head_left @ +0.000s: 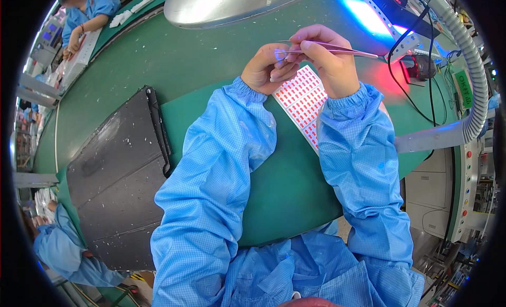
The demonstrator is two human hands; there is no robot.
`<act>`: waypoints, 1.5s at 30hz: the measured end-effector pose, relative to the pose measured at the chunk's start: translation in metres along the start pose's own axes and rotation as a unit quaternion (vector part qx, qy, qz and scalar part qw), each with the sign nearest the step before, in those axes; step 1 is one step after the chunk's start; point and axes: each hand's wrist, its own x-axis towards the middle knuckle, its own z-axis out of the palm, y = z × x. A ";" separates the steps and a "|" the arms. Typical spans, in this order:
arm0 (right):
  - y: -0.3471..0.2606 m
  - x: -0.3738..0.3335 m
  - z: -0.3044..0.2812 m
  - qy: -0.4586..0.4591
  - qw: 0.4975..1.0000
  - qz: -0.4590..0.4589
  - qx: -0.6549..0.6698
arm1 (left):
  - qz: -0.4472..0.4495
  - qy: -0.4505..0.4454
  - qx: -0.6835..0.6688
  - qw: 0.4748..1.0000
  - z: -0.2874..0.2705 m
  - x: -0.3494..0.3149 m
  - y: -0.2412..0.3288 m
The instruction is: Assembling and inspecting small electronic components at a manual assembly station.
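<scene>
A pair of tweezers (358,53) is pinched in my right hand (334,64), its tips pointing left toward my other hand. My left hand (266,67) has thumb and fingers closed together close to those tips. Whatever small thing it may hold there is too small to name. Under both hands, partly covered by my right wrist and sleeve, a white sheet of red arrow stickers (299,100) lies at a slant on the green mat (290,201).
A large black folded sheet or bag (118,185) lies left of my arms. A metal lamp shade (226,9) hangs over the far side. A flexible grey hose (474,59), black cables and a red-lit device (419,68) stand right. Co-workers' sleeves (68,251) show at left.
</scene>
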 end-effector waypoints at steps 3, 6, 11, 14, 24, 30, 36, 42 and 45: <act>0.001 0.000 0.000 0.002 1.000 -0.004 -0.003 | 0.000 -0.005 0.012 1.000 0.001 0.000 0.000; 0.001 -0.001 -0.001 0.011 1.000 -0.006 0.010 | -0.007 0.013 0.014 1.000 0.001 0.001 0.000; 0.001 0.000 0.000 0.013 1.000 -0.002 0.015 | -0.001 -0.005 -0.007 1.000 -0.002 0.000 -0.001; 0.001 0.001 0.000 0.010 1.000 -0.005 0.002 | -0.011 -0.001 0.014 1.000 -0.002 0.002 0.000; -0.007 -0.005 0.016 -0.027 0.982 -0.169 -0.085 | 0.030 0.036 -0.004 0.999 -0.002 0.004 -0.001; -0.011 0.001 0.003 -0.044 0.847 -0.336 -0.409 | 0.013 0.168 -0.005 0.986 0.007 0.004 0.003; -0.013 0.001 -0.001 0.180 0.912 -0.143 -0.340 | 0.016 0.147 -0.003 0.989 0.007 0.005 0.005; -0.014 -0.001 0.001 0.133 0.972 -0.076 -0.178 | -0.021 0.126 0.023 0.992 0.009 0.005 0.004; -0.014 0.000 0.001 0.128 0.971 -0.041 -0.199 | -0.035 0.086 -0.030 0.995 0.003 0.005 0.005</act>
